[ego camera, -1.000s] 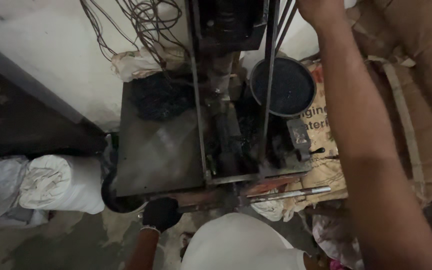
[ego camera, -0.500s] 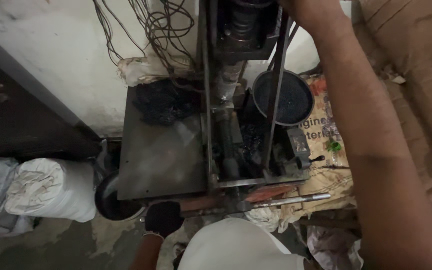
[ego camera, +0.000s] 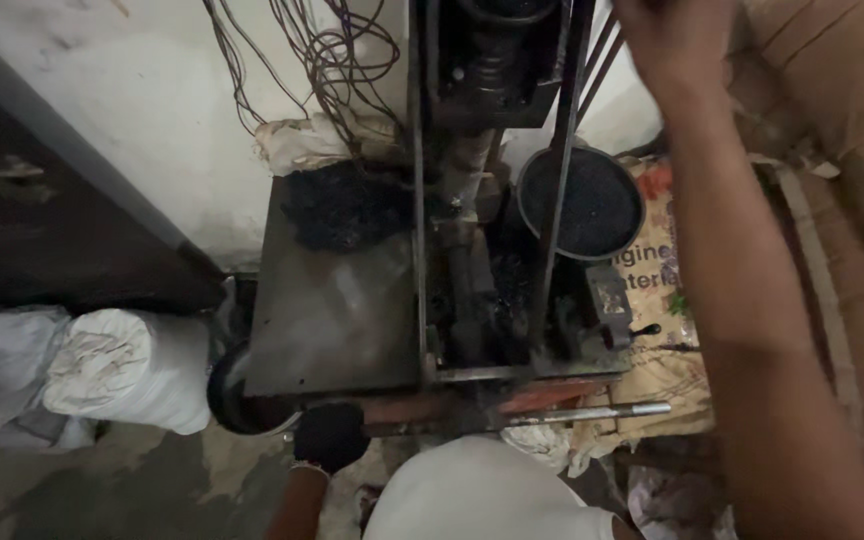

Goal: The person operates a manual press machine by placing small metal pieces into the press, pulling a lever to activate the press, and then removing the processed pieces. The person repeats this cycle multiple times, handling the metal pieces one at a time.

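Head view, only one cam. Vs the earlier frame the press frame has slid a bit toward the right of the pic and the right arm sits higher and more to the right; the right hand has come into the top edge more fully, where before mostly wrist showed. White sack has shifted rightwards too, so the head seems to have turned, not the gear.

Right hand: up at the top of the machine, near the upright rods, blurred and partly cut off by the edge. Can't tell if it's spread, closed or gripping anything.

Left hand: blackened w/ dark powder or gloved, can't tell which, curled into a loose fist at the front lower edge of the steel plate, just beside the dark bowl tucked under the plate corner. Whether it pinches anything isn't visible.

Press frame stands upright, long axis running top to bottom of the pic, head end at the top near the wall wires. It sits at the right side of the plate, a heap of black powder at the plate's far end. Round pan of black powder is just right of the rods, touching or nearly so. A metal bar lies crosswise at the machine's near base, long axis left-right, free end pointing right over a printed sack.
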